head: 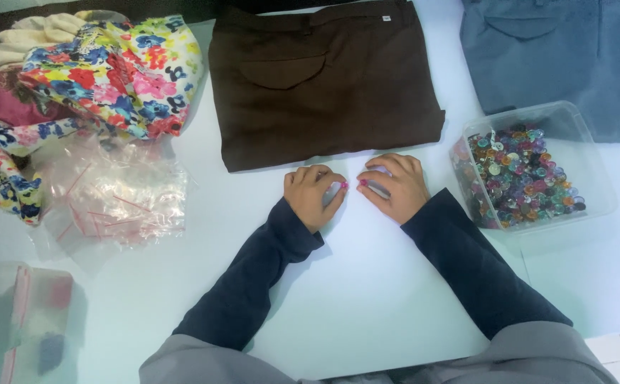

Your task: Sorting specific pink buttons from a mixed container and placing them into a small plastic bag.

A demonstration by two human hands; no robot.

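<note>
Hands curled on smooth white table point(367, 299), left hand point(313, 193) and right hand point(394, 186) pinching tiny pink button point(343, 185)

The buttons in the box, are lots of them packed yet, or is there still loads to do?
Done: little that I can see. The pile of small clear bags looks empty.
In hand: the left hand and right hand pinch something small and pink on the white table; a bag between them is too unclear to tell.
Left: the clear box holds heaps of colourful buttons.
</note>
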